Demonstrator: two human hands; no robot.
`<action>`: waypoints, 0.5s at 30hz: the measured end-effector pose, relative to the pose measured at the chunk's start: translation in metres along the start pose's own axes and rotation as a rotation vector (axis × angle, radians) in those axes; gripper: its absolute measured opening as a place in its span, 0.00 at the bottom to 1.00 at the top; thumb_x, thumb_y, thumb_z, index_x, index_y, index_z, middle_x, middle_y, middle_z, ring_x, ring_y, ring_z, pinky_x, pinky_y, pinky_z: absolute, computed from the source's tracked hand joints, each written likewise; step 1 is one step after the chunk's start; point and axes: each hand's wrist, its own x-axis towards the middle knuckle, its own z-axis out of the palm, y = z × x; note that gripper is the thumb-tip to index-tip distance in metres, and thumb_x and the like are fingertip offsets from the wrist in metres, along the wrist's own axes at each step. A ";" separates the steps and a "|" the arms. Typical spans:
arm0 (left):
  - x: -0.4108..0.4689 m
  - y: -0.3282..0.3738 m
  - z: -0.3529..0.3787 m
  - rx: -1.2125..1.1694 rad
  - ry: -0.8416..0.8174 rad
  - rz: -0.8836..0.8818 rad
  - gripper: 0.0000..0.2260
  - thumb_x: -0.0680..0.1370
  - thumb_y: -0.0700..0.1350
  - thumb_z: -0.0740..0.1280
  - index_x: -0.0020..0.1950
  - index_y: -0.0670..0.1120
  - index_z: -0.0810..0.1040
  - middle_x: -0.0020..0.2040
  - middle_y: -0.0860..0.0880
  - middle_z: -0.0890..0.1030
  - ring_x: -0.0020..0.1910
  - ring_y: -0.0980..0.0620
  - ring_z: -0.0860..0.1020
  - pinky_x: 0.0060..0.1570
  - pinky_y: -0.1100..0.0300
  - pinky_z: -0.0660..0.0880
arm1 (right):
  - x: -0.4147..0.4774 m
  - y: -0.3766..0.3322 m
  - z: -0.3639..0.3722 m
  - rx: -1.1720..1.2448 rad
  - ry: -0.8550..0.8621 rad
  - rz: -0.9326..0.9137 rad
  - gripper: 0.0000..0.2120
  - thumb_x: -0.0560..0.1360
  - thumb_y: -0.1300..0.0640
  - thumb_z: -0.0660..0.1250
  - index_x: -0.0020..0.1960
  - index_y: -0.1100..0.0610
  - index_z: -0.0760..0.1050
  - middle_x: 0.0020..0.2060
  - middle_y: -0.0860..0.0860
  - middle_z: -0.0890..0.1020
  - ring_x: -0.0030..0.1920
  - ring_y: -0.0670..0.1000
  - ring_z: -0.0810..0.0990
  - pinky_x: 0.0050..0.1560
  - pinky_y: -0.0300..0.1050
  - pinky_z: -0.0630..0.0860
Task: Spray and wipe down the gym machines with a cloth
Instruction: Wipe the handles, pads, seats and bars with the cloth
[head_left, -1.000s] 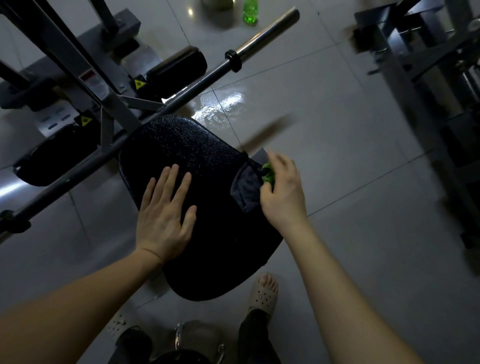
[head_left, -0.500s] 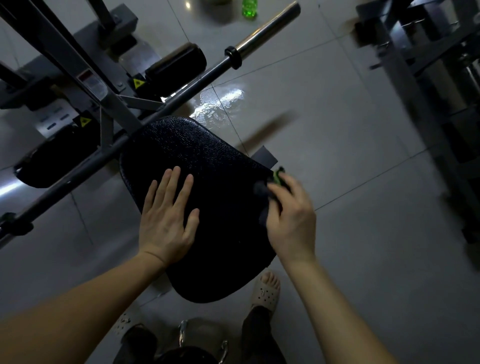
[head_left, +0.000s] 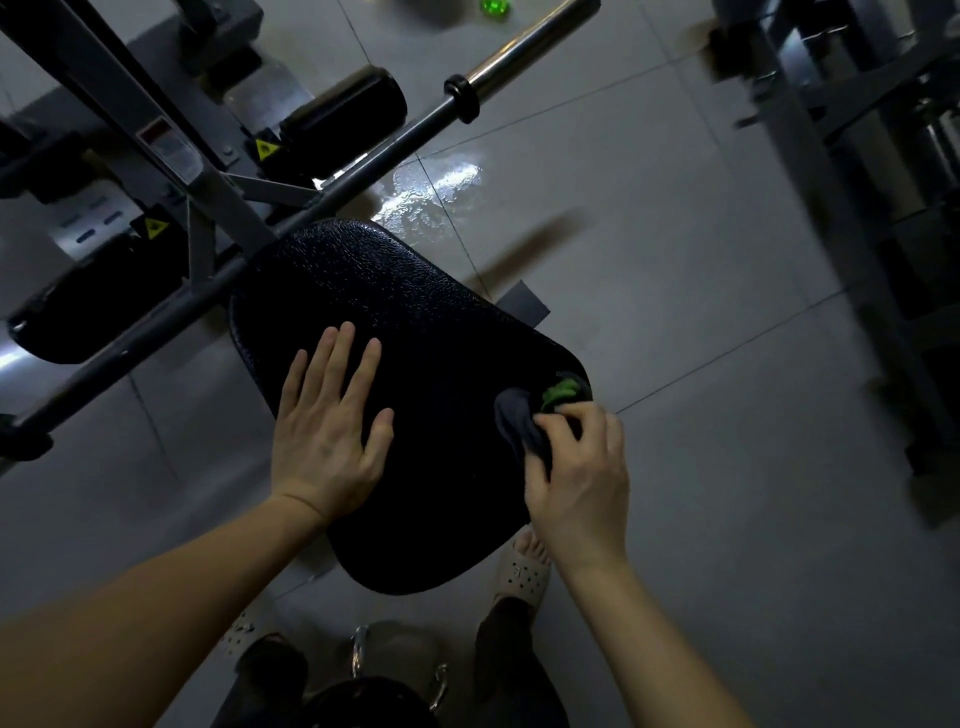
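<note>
A dark grey cloth with a green patch (head_left: 524, 423) is bunched against the right edge of a black, textured, padded bench seat (head_left: 415, 364), at about four o'clock from the pad's centre. The right hand (head_left: 579, 473) has its fingers curled tight around the cloth, pressing it to the rim, likely to wipe the edge. The left hand (head_left: 327, 431) lies flat at about eight o'clock on the pad, fingers spread, holding nothing, apparently to brace the seat against the rubbing. A grey metal barbell (head_left: 452, 104) crosses at twelve o'clock. A green bottle (head_left: 493, 6), possibly the spray, stands on the floor well apart.
</note>
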 end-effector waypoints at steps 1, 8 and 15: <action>0.000 0.000 0.000 -0.003 0.002 0.000 0.32 0.79 0.55 0.55 0.82 0.46 0.60 0.83 0.44 0.54 0.83 0.47 0.49 0.80 0.44 0.48 | 0.000 -0.001 -0.004 0.029 -0.007 0.046 0.12 0.73 0.61 0.73 0.56 0.57 0.79 0.55 0.54 0.75 0.54 0.55 0.73 0.46 0.52 0.80; 0.000 -0.001 0.001 0.005 0.010 0.004 0.32 0.79 0.55 0.56 0.82 0.46 0.60 0.83 0.44 0.54 0.83 0.47 0.49 0.81 0.45 0.48 | 0.064 -0.040 0.014 0.181 0.045 0.218 0.18 0.75 0.52 0.75 0.61 0.58 0.77 0.55 0.54 0.72 0.53 0.56 0.75 0.53 0.51 0.77; 0.000 0.000 0.000 0.015 0.018 0.002 0.32 0.79 0.56 0.56 0.82 0.46 0.60 0.83 0.43 0.55 0.83 0.46 0.50 0.80 0.44 0.49 | -0.059 -0.049 0.022 0.186 -0.168 0.014 0.15 0.71 0.54 0.78 0.51 0.56 0.76 0.51 0.51 0.73 0.46 0.51 0.78 0.42 0.37 0.72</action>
